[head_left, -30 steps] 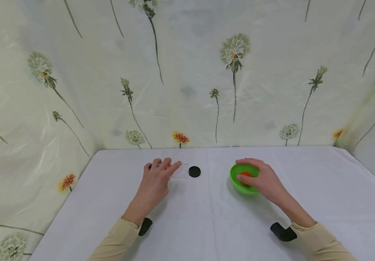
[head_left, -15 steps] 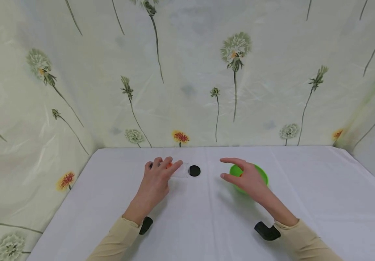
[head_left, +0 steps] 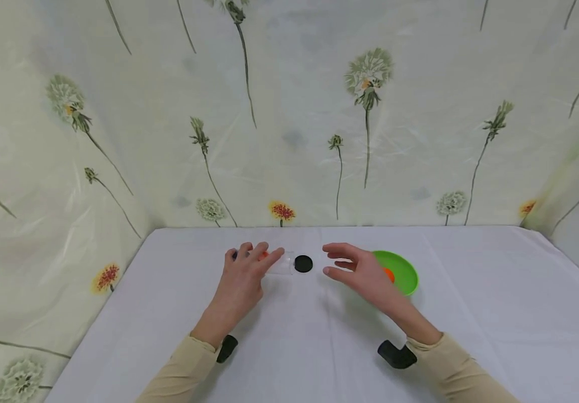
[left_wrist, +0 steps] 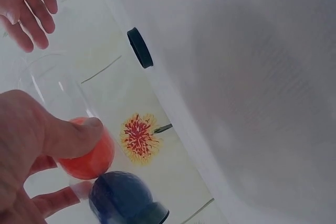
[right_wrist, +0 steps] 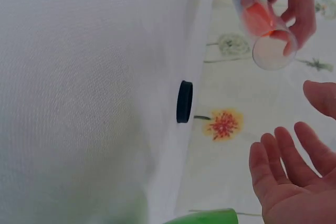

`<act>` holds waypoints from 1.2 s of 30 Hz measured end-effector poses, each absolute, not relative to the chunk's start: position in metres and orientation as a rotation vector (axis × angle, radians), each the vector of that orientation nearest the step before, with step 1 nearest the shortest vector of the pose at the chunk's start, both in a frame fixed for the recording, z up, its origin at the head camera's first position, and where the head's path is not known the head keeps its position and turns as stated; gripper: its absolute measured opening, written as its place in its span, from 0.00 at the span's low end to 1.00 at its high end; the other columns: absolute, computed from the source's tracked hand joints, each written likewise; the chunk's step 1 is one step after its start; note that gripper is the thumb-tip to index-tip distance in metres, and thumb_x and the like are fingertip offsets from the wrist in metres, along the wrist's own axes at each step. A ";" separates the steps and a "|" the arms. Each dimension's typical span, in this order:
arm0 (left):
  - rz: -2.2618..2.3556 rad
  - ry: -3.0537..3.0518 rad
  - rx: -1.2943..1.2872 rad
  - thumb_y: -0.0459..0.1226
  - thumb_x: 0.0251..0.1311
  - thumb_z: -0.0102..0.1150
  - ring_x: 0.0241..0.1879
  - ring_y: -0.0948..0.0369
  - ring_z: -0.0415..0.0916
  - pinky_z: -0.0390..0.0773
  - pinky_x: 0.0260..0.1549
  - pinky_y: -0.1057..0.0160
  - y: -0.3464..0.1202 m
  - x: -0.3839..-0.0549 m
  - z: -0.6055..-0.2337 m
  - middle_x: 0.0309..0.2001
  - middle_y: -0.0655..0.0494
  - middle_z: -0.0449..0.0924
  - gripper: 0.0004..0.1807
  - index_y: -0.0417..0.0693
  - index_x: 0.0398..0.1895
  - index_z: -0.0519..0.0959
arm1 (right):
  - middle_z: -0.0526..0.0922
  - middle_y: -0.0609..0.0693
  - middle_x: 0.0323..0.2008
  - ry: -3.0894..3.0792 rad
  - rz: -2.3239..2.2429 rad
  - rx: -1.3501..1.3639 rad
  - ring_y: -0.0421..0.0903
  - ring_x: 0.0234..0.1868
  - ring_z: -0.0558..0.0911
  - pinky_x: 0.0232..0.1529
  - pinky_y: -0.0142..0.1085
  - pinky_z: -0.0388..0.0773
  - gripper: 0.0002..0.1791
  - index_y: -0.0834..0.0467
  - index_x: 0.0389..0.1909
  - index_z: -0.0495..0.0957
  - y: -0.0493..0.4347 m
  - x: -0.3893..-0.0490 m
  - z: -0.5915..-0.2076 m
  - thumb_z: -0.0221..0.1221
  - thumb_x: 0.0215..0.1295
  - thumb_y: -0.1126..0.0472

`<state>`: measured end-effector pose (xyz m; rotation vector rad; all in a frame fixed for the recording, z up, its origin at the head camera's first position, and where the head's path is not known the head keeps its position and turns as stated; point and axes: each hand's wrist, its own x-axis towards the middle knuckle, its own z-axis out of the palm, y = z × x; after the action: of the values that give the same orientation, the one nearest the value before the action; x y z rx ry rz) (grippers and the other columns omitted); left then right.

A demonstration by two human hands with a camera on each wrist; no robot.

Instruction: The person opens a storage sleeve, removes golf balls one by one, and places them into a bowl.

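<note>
My left hand grips a clear cylindrical container, which lies on its side with its mouth toward the right. Inside show an orange-red ball and a dark blue ball, the blue one deeper in. My right hand hovers between the container and the green bowl, thumb and fingers apart and nothing between them. An orange ball sits in the bowl, partly covered by that hand. Just off the container's mouth is a round black lid.
A white cloth covers the table. Behind it hangs a flower-printed curtain. A black wrist-worn device sticks out beside the right sleeve, another beside the left.
My right hand has come out of the green bowl and moved left toward the container's mouth, carrying nothing. My left hand keeps its hold with no visible shift.
</note>
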<state>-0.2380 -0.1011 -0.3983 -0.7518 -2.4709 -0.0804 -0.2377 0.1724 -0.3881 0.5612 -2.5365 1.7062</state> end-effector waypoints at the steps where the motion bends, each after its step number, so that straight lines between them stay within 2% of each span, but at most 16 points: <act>1: -0.082 -2.472 -0.751 0.24 0.51 0.64 0.52 0.51 0.67 0.67 0.48 0.44 -0.101 -0.238 -0.398 0.53 0.54 0.72 0.36 0.61 0.63 0.73 | 0.78 0.52 0.58 -2.537 1.715 0.560 0.51 0.59 0.76 0.59 0.43 0.73 0.25 0.56 0.61 0.76 0.170 -0.238 -0.388 0.67 0.63 0.58; 10: -0.104 -2.499 -0.747 0.25 0.51 0.66 0.54 0.51 0.66 0.66 0.50 0.44 -0.101 -0.237 -0.396 0.55 0.53 0.72 0.37 0.62 0.65 0.73 | 0.75 0.54 0.61 -2.559 1.789 0.538 0.59 0.59 0.76 0.55 0.43 0.76 0.27 0.56 0.64 0.73 0.155 -0.241 -0.390 0.65 0.64 0.59; 20: -0.082 -2.474 -0.776 0.25 0.52 0.66 0.52 0.51 0.67 0.67 0.47 0.44 -0.099 -0.237 -0.396 0.54 0.55 0.73 0.37 0.63 0.64 0.73 | 0.77 0.57 0.59 -2.574 1.851 0.505 0.56 0.55 0.80 0.51 0.43 0.78 0.27 0.54 0.62 0.75 0.138 -0.244 -0.396 0.67 0.63 0.56; 27: -0.083 -2.465 -0.770 0.24 0.50 0.66 0.53 0.50 0.66 0.67 0.47 0.43 -0.098 -0.236 -0.395 0.55 0.54 0.72 0.38 0.62 0.64 0.74 | 0.78 0.55 0.58 -2.555 1.893 0.480 0.53 0.53 0.81 0.50 0.42 0.79 0.27 0.52 0.62 0.75 0.127 -0.245 -0.398 0.68 0.62 0.56; 36: -0.068 -2.486 -0.762 0.25 0.50 0.68 0.56 0.49 0.64 0.64 0.50 0.41 -0.097 -0.235 -0.395 0.58 0.53 0.70 0.39 0.64 0.66 0.72 | 0.77 0.57 0.58 -2.564 1.945 0.450 0.51 0.49 0.83 0.50 0.42 0.79 0.25 0.56 0.61 0.75 0.121 -0.247 -0.401 0.66 0.64 0.57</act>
<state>-0.2353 -0.0971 -0.3952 -0.7620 -2.4856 -0.0684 -0.2474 0.1208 -0.4007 0.4496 -2.5643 1.9450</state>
